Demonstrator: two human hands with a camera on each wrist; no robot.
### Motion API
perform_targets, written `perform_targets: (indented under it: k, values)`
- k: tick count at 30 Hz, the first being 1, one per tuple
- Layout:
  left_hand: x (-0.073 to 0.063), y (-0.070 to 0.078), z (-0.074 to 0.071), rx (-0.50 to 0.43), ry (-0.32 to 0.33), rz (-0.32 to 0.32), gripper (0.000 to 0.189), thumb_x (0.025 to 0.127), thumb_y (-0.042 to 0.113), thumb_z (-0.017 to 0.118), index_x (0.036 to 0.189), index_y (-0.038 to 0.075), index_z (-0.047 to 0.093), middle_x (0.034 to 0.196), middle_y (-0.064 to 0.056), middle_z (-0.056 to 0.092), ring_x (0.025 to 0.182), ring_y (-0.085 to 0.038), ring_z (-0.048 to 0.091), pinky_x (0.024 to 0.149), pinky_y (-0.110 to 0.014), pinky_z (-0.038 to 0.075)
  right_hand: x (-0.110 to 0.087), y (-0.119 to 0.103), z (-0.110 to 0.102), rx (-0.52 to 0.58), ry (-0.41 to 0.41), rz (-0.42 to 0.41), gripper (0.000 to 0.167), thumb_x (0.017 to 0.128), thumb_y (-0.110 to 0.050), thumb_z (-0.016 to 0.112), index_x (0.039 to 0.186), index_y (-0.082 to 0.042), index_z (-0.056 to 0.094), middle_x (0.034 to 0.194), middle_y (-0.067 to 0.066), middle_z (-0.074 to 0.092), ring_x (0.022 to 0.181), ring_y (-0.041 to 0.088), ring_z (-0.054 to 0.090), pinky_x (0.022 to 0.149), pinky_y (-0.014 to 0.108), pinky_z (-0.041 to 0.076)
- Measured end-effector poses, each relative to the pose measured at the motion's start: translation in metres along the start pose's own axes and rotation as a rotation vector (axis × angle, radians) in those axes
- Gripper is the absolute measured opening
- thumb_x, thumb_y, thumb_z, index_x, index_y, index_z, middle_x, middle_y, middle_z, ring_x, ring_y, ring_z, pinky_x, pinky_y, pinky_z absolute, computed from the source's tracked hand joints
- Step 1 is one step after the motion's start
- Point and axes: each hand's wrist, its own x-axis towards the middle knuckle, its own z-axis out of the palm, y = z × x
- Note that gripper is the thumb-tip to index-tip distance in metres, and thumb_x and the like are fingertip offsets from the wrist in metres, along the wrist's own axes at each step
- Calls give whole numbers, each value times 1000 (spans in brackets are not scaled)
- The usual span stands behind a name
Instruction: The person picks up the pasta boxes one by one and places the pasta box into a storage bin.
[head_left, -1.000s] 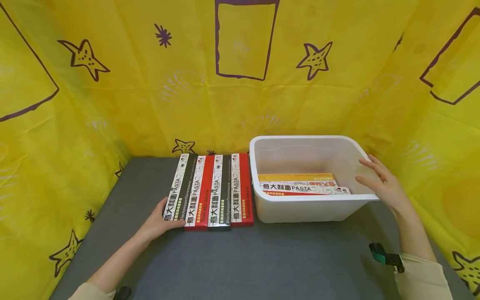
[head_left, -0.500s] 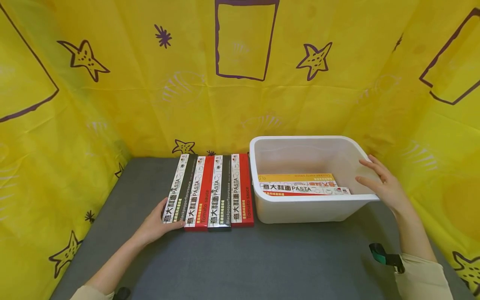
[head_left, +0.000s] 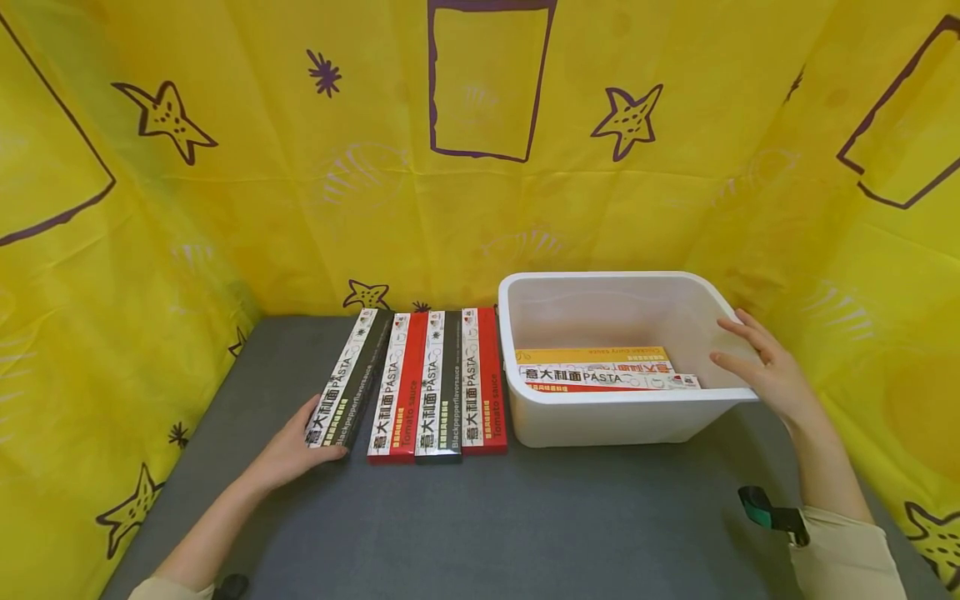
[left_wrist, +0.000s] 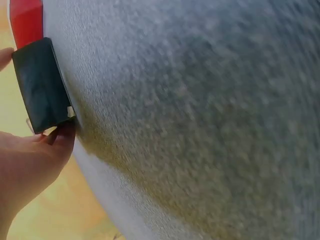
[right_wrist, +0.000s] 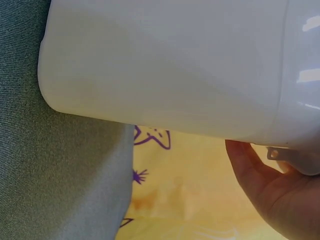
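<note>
My left hand [head_left: 288,450] holds the near end of a black-pepper pasta box [head_left: 348,379] between thumb and fingers. That box leans a little, its near end standing apart from the row on its right. In the left wrist view, the box's dark end [left_wrist: 42,85] sits between the thumb and fingers. At the right, my right hand [head_left: 772,379] grips the rim of a white plastic bin [head_left: 600,421], with digits over its edge. In the right wrist view, a finger [right_wrist: 245,157] touches the bin's outer wall.
Right of the held box lie a red tomato-sauce box [head_left: 397,387], another black-pepper box [head_left: 441,387] and another red box [head_left: 483,379], side by side. Several pasta boxes [head_left: 607,377] lie in the bin. A yellow patterned curtain [head_left: 480,208] surrounds the grey table [head_left: 525,525].
My left hand has moved left, taking the near end of the black-pepper box away from the red box beside it. The right hand and bin have stayed in place.
</note>
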Motion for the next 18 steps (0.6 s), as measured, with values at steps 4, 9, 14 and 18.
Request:
perform_targets:
  k: [4,9,14,18]
  values:
    - [-3,-4,-5,15,-4,-27,105,78,29,78,150,-11,13,143,-35,31,121,-44,42,96,-55,37,0,0,0,3,-1,-4,64,96,-30,61,150,-8,36,164,0,6,145,40,3,107,71,6]
    - [-6,-7,-9,31,8,-59,105,79,29,77,150,-11,10,145,-37,27,122,-46,40,95,-57,36,0,1,0,0,0,-8,64,96,-29,61,150,-7,36,164,1,6,145,40,3,107,70,7]
    - [-9,-10,-8,52,17,-62,113,77,38,80,150,-12,9,146,-39,25,126,-49,37,97,-60,35,0,2,0,8,-1,-7,63,96,-29,61,150,-8,36,164,2,6,146,40,4,108,69,8]
    - [-11,-11,-4,46,28,-39,117,74,38,83,149,-12,9,146,-39,24,128,-51,33,100,-62,31,-1,2,0,3,-1,-5,63,96,-31,61,150,-10,37,164,0,7,146,39,3,107,70,9]
